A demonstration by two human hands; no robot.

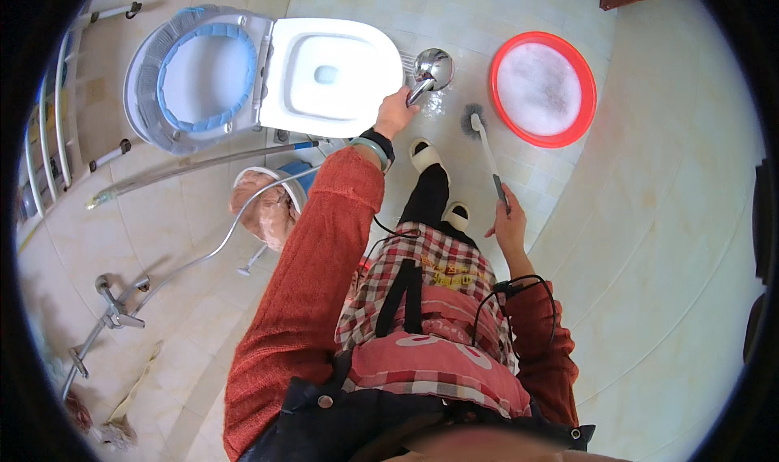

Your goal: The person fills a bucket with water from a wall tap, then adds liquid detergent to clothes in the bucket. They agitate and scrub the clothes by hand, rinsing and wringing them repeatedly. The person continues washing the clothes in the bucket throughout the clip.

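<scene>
My left hand (394, 113) grips the handle of a chrome shower head (433, 65), beside the front rim of a white toilet (389, 54). The toilet's seat (137, 91) is raised and carries a blue-and-grey fabric cover (165, 91). In my right hand (510, 218) is the grey grip of a toilet brush (487, 148). Its dark round bristle head hangs over or rests on the tiled floor; I cannot tell which. A red basin (593, 100) holding white suds (538, 88) stands just right of the bristles.
The shower hose (225, 237) runs from the wall mixer tap (115, 307) past a bucket (243, 173) draped with pinkish cloth. A long pole (207, 162) lies behind the bucket. White rails (61, 115) line the left wall. Wet floor (433, 106) glistens near my slippers (426, 155).
</scene>
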